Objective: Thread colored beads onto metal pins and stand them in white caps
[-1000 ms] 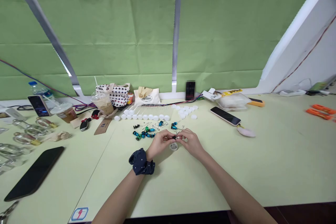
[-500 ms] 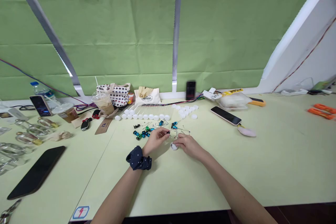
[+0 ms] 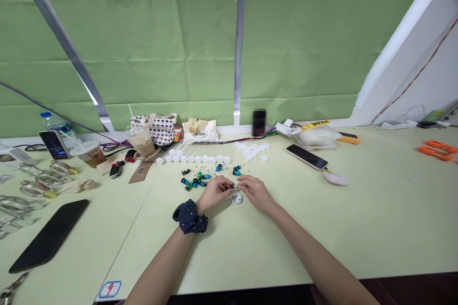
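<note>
Right hand (image 3: 258, 194): lifted from white cap (image 3: 236, 198); cannot tell its grip.
Left hand (image 3: 213, 193): fingers clamped on dark piece (image 3: 229, 188).
White cap: just below fingertips.

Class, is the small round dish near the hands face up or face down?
Face up: the dish shows its white rim, with small darker bits inside.

The table (image 3: 375, 228) was pale green, with a seam toward its left. Loose blue and green parts (image 3: 195, 183) lay near a small round dish (image 3: 236, 198), white caps (image 3: 205, 159) beyond. A dark-screened phone (image 3: 307, 157) lay at right.
</note>
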`<state>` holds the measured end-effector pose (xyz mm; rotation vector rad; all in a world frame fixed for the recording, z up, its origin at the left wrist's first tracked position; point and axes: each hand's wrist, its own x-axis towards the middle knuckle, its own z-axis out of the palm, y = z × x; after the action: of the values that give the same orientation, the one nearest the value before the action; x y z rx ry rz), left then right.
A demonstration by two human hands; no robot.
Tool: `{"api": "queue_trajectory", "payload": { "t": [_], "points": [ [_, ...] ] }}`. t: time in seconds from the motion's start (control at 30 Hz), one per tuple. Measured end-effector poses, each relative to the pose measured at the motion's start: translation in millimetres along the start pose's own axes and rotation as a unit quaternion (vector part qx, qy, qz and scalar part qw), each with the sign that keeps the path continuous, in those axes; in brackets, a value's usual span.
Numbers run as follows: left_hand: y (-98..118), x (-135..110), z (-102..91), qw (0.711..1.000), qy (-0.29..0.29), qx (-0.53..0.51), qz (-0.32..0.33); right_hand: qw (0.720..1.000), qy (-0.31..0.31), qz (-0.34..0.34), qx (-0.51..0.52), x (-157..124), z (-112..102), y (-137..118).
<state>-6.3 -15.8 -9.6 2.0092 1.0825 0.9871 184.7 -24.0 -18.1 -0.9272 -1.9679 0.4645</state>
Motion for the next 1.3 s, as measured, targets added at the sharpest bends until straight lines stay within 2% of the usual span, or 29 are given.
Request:
{"api": "queue_trajectory", "payload": {
  "t": [0.17, 0.33, 0.47, 0.7, 0.9, 1.2, 1.3],
  "points": [
    [-4.6, -0.2, -3.3, 0.996, -0.008, 0.082, 0.021, 0.997, 0.037, 0.073, 0.008, 1.0, 1.7, 13.5],
    [-16.2, 0.8, -16.0, 0.982, 0.038, 0.187, 0.015, 0.985, 0.042, 0.162, 0.045, -1.6, 0.6, 28.0],
    [-22.1, 2.2, -29.0, 0.967, 0.079, 0.242, 0.009, 0.976, 0.035, 0.199, 0.082, -2.7, 2.6, 33.2],
    [-32.8, 3.1, -45.0, 0.957, 0.105, 0.272, -0.003, 0.975, 0.038, 0.203, 0.079, -0.8, -0.1, 26.2],
    [-40.1, 2.3, -50.8, 0.956, 0.096, 0.277, 0.008, 0.978, 0.032, 0.2, 0.055, -0.8, -2.2, 22.5],
    [-40.7, 3.0, -35.9, 0.968, 0.051, 0.242, 0.033, 0.978, 0.02, 0.204, 0.046, -0.1, -3.3, 19.8],
    [-38.3, 3.1, -33.8, 0.961, 0.08, 0.265, 0.021, 0.977, 0.018, 0.205, 0.052, 0.1, -3.4, 18.8]
  ]
}}
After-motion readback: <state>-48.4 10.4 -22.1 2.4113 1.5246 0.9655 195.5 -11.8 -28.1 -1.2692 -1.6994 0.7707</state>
